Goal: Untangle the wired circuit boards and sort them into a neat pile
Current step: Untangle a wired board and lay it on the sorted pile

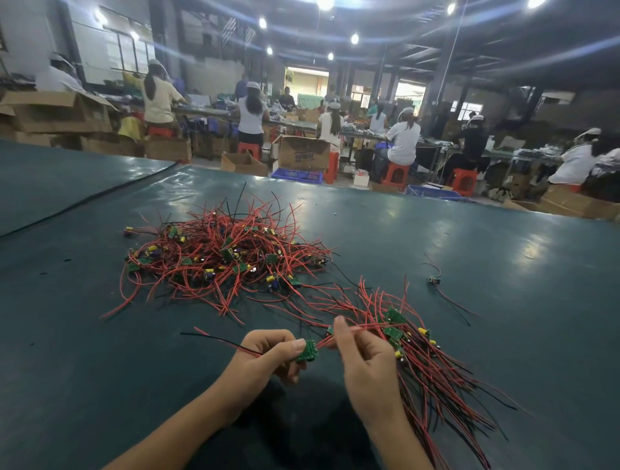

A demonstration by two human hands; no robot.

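Left hand (268, 355) and right hand (365, 362) hold one circuit board (307, 350) just above the green tabletop (100, 385).
Tangled heap (228, 261) lies behind, leftward; left fingers (297, 345) pinch the board, right fingers (340, 323) pinch its red wires (322, 342); sorted bundle (436, 379) fans out beneath the right hand, on the tabletop.

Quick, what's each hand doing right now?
Left hand: fingers grip a circuit board.
Right hand: fingers pinch the red wires running from that board.

Ceiling lamps (324, 4) glare above red stools (396, 174) and cardboard boxes (303, 152).
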